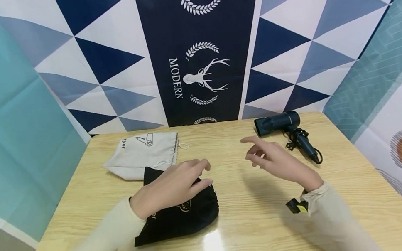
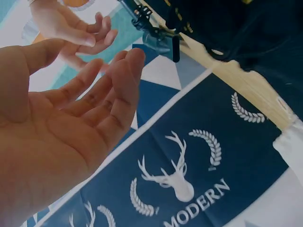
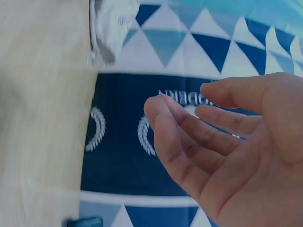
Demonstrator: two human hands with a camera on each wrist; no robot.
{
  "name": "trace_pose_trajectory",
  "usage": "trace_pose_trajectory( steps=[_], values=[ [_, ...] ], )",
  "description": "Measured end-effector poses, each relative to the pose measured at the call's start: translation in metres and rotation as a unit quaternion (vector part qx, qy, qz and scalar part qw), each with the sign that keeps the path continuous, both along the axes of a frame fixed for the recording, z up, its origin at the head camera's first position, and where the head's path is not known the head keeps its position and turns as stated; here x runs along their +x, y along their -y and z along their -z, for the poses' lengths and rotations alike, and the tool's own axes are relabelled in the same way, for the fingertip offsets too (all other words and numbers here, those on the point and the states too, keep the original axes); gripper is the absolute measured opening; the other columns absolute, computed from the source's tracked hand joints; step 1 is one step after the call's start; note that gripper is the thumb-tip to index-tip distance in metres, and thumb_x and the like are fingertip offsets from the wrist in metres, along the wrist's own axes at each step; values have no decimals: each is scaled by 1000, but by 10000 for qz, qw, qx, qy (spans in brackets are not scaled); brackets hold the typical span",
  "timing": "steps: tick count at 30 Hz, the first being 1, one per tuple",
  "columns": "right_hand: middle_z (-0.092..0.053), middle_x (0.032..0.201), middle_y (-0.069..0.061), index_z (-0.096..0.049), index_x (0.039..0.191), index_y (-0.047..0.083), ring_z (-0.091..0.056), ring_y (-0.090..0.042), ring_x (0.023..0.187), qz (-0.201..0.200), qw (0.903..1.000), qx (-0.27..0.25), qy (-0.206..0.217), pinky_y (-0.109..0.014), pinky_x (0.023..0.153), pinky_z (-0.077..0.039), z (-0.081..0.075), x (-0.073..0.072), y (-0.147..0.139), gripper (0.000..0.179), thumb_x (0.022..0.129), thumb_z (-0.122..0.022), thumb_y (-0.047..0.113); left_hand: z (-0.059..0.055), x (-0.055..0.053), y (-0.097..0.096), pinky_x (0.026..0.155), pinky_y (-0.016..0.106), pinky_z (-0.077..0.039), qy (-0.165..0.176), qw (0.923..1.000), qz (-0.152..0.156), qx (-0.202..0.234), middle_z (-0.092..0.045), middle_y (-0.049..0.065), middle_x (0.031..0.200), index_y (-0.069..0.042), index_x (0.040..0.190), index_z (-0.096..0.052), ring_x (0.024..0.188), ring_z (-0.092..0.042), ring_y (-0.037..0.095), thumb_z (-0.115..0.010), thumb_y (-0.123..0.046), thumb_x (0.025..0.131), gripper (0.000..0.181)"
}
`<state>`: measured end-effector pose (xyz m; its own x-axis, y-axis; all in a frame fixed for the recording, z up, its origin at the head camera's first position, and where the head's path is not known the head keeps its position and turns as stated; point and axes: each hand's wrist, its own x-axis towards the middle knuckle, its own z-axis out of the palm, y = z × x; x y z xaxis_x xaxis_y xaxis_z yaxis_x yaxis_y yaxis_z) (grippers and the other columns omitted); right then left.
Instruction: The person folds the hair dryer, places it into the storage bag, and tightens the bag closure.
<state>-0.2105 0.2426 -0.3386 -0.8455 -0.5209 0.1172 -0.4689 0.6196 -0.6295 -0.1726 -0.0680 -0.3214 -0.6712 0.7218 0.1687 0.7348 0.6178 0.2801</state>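
Observation:
In the head view my left hand (image 1: 178, 185) hovers over a black drawstring pouch (image 1: 197, 220) with a gold print, hiding part of it. The fingers bend loosely and hold nothing; the left wrist view shows the bare palm of the left hand (image 2: 71, 118) beside the dark pouch (image 2: 255, 28). My right hand (image 1: 273, 160) hangs above the table, its fingers relaxed, as does the right hand (image 3: 227, 146) in its own wrist view. Just beyond it lies a black hair dryer (image 1: 279, 122), its cord bundled round the handle.
A whitish cloth pouch (image 1: 151, 152) with a dryer drawing lies behind the black one, partly overlapped by it. The wooden table (image 1: 244, 229) ends against a patterned backdrop (image 1: 201, 37). A small black and yellow tag (image 1: 296, 206) shows by the right cuff.

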Motion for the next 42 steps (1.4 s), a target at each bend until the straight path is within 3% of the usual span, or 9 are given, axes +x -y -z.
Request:
trace_pose_trajectory(
  steps=[10, 15, 19, 26, 29, 33, 42],
  values=[
    [-70, 106, -7, -38, 150, 12, -67, -23, 87, 661, 9965, 205, -469, -36, 73, -55, -11, -15, -46, 49, 104, -54, 18, -9, -44, -46, 74, 30, -52, 232, 9997, 82, 14, -65, 0, 109, -13, 122, -56, 90, -63, 12, -52, -41, 103, 34],
    [-68, 110, -14, -36, 150, 8, -67, -24, 89, 981, 9940, 351, -323, -42, 75, -54, -13, -18, -70, 49, 105, -52, 19, -9, -67, -72, 79, 30, -51, 351, 9993, 122, -21, -64, 2, 115, -13, 126, -54, 97, -62, 13, -52, -40, 103, 35],
    [-65, 116, -22, -35, 150, 4, -67, -31, 96, 1280, 9902, 538, -129, -49, 80, -54, -11, -20, -92, 50, 105, -50, 21, -9, -86, -96, 78, 28, -50, 403, 9988, 290, 36, -62, 2, 114, -11, 128, -53, 91, -59, 12, -52, -37, 104, 36],
    [-59, 124, -30, -32, 150, -1, -60, -42, 110, 1747, 9818, 748, 36, -59, 90, -47, 4, -35, -120, 54, 107, -46, 28, -4, -118, -127, 77, 28, -49, 346, 9988, 333, 68, -60, 4, 121, -9, 128, -50, 86, -58, 14, -53, -31, 103, 33],
    [-58, 125, -32, -32, 149, -3, -58, -43, 111, 1821, 9802, 771, 82, -59, 90, -46, 14, -41, -127, 54, 107, -45, 27, 1, -129, -139, 85, 29, -49, 494, 9983, 289, 142, -59, 6, 125, -7, 128, -50, 97, -61, 16, -54, -28, 103, 33],
    [-58, 123, -32, -33, 147, -6, -58, -43, 109, 1893, 9788, 776, 125, -57, 88, -48, 26, -47, -134, 52, 106, -48, 22, 8, -141, -154, 95, 30, -46, 712, 9970, 249, 198, -58, 9, 129, -6, 126, -50, 111, -59, 18, -54, -27, 104, 31],
    [-53, 127, -38, -35, 145, -9, -56, -49, 110, 2242, 9719, 709, 76, -57, 83, -50, 40, -51, -152, 50, 104, -50, 16, 20, -166, -180, 96, 32, -45, 840, 9963, -46, 197, -57, 10, 128, -7, 127, -49, 111, -57, 19, -52, -26, 104, 30]
  ],
)
